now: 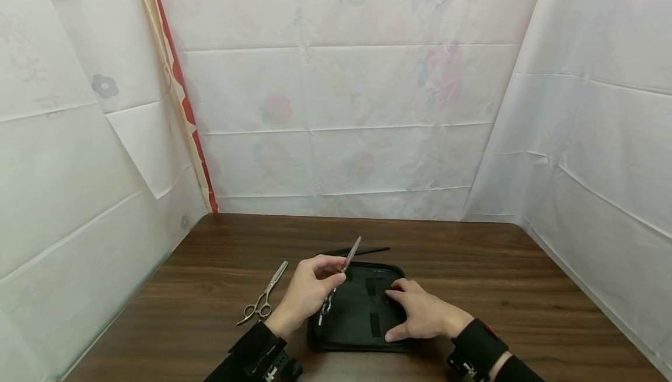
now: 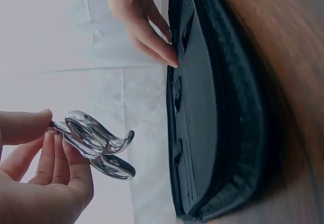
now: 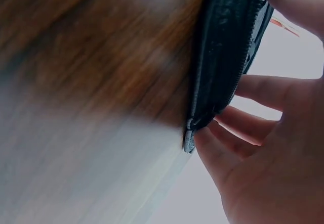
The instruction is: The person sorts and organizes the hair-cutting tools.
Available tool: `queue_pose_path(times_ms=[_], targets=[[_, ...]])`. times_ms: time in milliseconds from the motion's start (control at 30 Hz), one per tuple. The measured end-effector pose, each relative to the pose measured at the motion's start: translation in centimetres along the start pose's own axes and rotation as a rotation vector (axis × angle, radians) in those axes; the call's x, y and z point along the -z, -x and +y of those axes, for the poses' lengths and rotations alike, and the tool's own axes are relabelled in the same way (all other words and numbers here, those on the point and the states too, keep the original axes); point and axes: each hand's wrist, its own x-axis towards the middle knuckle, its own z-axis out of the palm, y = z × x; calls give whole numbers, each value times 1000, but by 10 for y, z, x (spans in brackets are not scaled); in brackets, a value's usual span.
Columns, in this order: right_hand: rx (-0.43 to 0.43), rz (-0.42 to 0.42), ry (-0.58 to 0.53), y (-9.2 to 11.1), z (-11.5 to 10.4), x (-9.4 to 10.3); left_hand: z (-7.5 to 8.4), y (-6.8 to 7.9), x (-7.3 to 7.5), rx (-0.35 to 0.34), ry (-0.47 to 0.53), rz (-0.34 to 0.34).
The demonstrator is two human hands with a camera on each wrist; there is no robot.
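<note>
My left hand (image 1: 308,290) pinches a pair of shiny scissors (image 1: 352,253) between thumb and fingers, above the left part of an unfolded black zip case (image 1: 349,330). The blades point up and away; in the left wrist view the finger loops (image 2: 91,135) hang toward the case, apart from it. My right hand (image 1: 422,314) rests on the case's right side with fingers spread, thumb at the near part. Up close in the right wrist view, its fingertips touch the zipped edge (image 3: 245,52). Dark straps (image 1: 375,325) cross the case's inside.
Left of the case, a second pair of scissors with toothed-looking blades (image 1: 266,294) lies on the brown wooden table (image 1: 462,265). A thin black tool (image 1: 374,250), perhaps a comb, lies behind the case. White sheets (image 1: 336,160) hang around the table's back and sides.
</note>
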Motion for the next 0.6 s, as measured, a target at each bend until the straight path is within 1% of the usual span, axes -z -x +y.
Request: queue_pose_path(times_ms=[100, 333, 467, 600], targets=[[-2, -4, 10, 0, -1, 0, -1, -1, 3, -14, -26, -12], [-2, -1, 42, -2, -3, 0, -5, -5, 12, -84, -172, -58], [-10, -3, 67, -3, -3, -1, -3, -9, 16, -91, -238, -69], [-21, -12, 88, -5, -3, 1, -2, -13, 21, -88, -282, -62]])
